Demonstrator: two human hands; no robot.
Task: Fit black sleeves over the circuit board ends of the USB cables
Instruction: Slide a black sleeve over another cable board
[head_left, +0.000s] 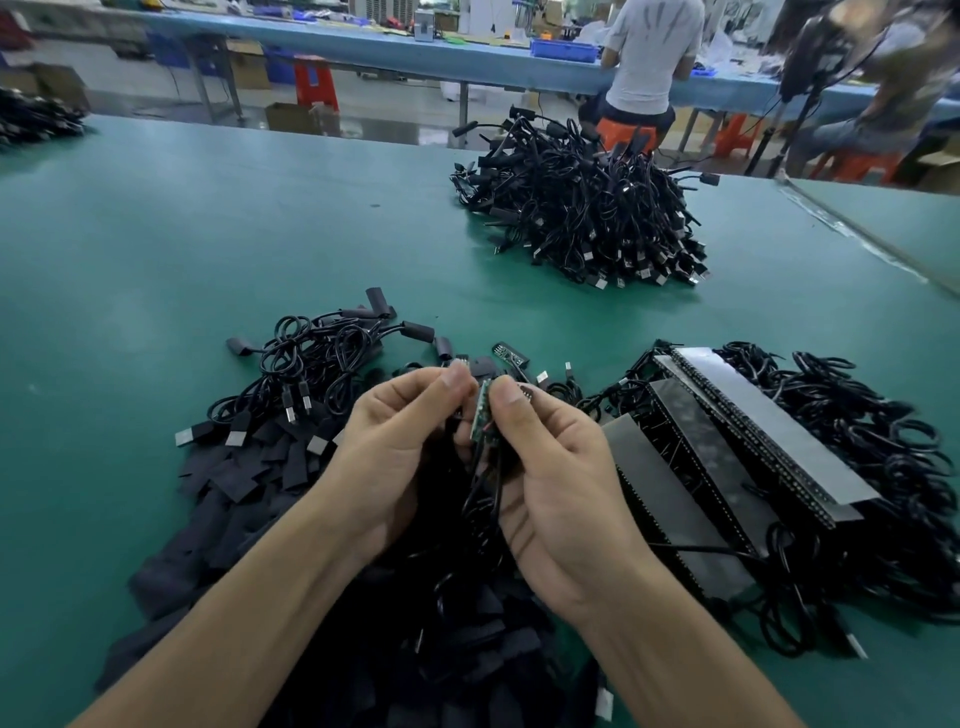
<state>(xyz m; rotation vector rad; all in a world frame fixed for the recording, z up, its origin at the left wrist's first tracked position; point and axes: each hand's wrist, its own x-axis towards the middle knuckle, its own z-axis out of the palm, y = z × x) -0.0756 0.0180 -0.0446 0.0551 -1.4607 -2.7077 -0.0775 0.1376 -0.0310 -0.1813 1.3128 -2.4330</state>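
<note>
Desk (156, 260): the green top carries every pile close to the person, probably so stock and output stay sorted.
Far heap (582, 218): tangled black cables, well apart from the hands. Sleeved ends stick out, so this is likely the finished lot, set out of the way.
Right bundle (779, 452): cables with their ends taped in rows, just beside the right hand (550, 467). Probably the untouched supply, kept orderly for picking.
Sleeve pile (244, 467): flat black sleeves lying under and left of the left forearm, near the hand that would feed them.
Right hand: its grip is closed on the circuit board (482, 410), thumb pressed to the edge, steadying it upright.
Left hand (395, 441): fingers curled, thumb up by the board's top end. I cannot tell whether this grip pinches a sleeve.
Circuit board: green and seemingly bare, raised between both thumbs, with its cable hanging down between the palms.
</note>
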